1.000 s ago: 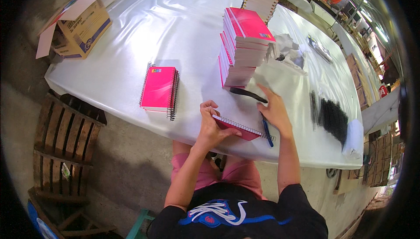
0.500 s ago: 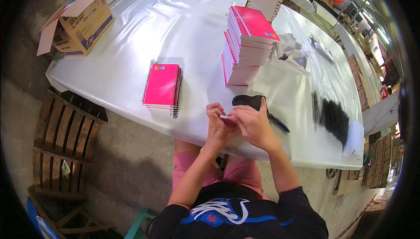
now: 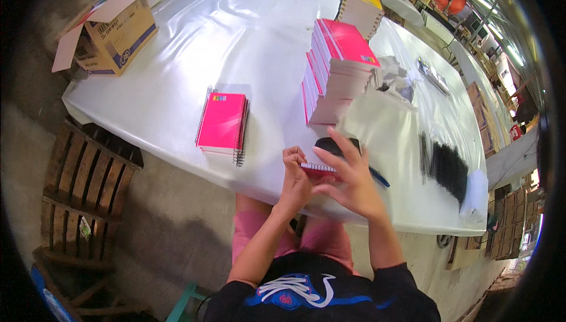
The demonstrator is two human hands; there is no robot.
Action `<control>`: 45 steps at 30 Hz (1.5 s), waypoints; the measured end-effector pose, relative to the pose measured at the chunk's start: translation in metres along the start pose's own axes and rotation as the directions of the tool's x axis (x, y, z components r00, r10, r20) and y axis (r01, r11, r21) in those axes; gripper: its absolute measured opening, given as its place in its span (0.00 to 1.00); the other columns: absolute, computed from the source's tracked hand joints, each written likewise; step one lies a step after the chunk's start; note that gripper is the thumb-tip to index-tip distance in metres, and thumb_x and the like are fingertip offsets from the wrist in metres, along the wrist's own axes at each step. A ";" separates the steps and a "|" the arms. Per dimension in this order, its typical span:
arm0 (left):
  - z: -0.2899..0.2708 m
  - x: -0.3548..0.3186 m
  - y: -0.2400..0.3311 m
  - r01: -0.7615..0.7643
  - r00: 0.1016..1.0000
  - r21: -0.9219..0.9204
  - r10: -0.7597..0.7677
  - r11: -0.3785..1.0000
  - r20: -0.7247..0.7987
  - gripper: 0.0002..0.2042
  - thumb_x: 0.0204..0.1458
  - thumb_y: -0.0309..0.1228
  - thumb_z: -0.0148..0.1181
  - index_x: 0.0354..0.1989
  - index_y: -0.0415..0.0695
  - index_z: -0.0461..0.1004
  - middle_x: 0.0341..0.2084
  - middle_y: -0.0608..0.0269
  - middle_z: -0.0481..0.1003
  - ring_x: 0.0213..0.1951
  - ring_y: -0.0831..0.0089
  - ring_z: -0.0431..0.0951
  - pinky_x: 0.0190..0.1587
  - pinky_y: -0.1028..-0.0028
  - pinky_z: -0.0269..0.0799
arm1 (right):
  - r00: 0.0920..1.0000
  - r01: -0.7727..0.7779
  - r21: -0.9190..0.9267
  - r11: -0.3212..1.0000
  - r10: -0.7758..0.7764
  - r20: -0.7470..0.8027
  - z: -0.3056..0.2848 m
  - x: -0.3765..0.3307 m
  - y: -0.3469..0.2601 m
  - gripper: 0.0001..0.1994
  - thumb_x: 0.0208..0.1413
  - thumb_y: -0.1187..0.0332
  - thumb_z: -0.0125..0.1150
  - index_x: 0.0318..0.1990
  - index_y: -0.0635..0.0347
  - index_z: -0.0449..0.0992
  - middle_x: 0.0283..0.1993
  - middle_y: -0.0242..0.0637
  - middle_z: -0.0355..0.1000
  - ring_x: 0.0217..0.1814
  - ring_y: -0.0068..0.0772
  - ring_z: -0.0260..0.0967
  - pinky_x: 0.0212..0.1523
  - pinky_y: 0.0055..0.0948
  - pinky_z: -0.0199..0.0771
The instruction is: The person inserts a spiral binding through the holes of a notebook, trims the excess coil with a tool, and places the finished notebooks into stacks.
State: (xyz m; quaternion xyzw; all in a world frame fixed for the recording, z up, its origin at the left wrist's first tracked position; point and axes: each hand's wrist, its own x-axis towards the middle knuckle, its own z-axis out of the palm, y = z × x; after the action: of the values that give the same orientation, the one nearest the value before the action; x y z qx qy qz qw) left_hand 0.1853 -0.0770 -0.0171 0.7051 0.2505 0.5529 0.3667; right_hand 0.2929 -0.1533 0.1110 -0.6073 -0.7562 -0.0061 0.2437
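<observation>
At the table's near edge my left hand [image 3: 295,181] grips a red notebook [image 3: 319,168], its fingers wrapped round one end. A row of coil loops shows along the notebook's upper edge. My right hand [image 3: 355,183] is spread open beside it, fingers apart and pointing up; whether it touches the notebook I cannot tell. Just beyond lies a black object [image 3: 329,144], partly covered by my right hand. A tool with a blue handle [image 3: 379,177] sticks out to the right of that hand. Off to the left, coil-bound pink-red notebooks [image 3: 221,121] lie in a small pile.
A tall stack of pink-red books [image 3: 349,45] stands beyond my hands, with yellow-topped coil-bound books [image 3: 361,10] behind it. Black coils [image 3: 450,170] lie at the right beside crumpled plastic [image 3: 475,191]. An open carton [image 3: 121,42] sits far left, near a wooden slatted pallet [image 3: 84,195].
My right hand has opened and drawn off the notebook's edge, fingers now spread. The left hand keeps its grip, and more of the notebook and its coil shows. The view has shifted slightly.
</observation>
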 end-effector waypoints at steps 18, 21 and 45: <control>-0.022 0.001 0.002 0.373 0.927 -0.399 -0.314 0.838 0.206 0.08 0.61 0.29 0.47 0.44 0.39 0.67 0.37 0.60 0.67 0.40 0.73 0.69 0.45 0.75 0.65 | 0.986 -0.082 0.039 0.996 0.087 -0.143 0.022 0.005 0.008 0.16 0.37 0.67 0.71 0.38 0.54 0.78 0.57 0.40 0.64 0.57 0.47 0.61 0.55 0.40 0.63; -0.021 0.001 0.011 0.420 0.908 -0.482 -0.358 0.769 0.219 0.07 0.61 0.28 0.46 0.43 0.38 0.66 0.37 0.61 0.67 0.40 0.75 0.68 0.46 0.76 0.65 | 0.988 -0.110 -0.026 0.994 0.106 -0.114 0.020 0.006 0.009 0.14 0.39 0.67 0.71 0.36 0.56 0.77 0.58 0.40 0.64 0.57 0.46 0.61 0.55 0.40 0.62; -0.024 -0.010 0.016 0.265 0.958 -0.368 -0.285 0.891 0.000 0.12 0.52 0.17 0.56 0.45 0.39 0.75 0.32 0.62 0.68 0.31 0.77 0.72 0.34 0.80 0.70 | 0.989 -0.047 -0.121 0.991 0.063 0.137 0.019 0.001 0.016 0.09 0.49 0.68 0.61 0.40 0.51 0.74 0.54 0.25 0.66 0.62 0.31 0.59 0.58 0.73 0.39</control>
State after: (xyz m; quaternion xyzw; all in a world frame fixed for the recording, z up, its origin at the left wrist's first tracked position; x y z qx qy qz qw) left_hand 0.1590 -0.0886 -0.0072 0.5670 0.2505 0.5508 0.5589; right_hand 0.3004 -0.1424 0.0900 -0.6402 -0.7527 -0.0013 0.1536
